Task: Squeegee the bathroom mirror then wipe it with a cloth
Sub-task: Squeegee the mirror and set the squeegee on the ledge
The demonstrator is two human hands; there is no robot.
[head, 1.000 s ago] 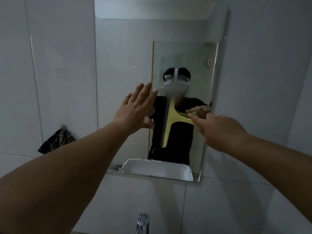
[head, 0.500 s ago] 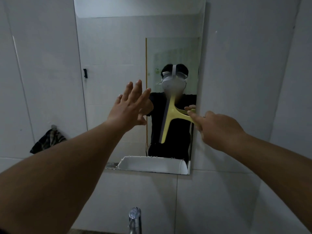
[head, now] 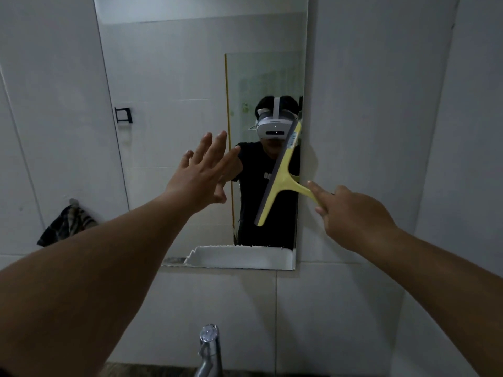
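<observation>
Since a second ago the squeegee [head: 280, 175] has slid to the mirror [head: 174, 104]'s right edge and tilted. Head view: right hand [head: 351, 213] grips its handle, forefinger along it, likely for pressure. Left hand [head: 201, 175] is flat, fingers spread, perhaps bracing. Cloth [head: 65, 224] hangs left, unused.
</observation>
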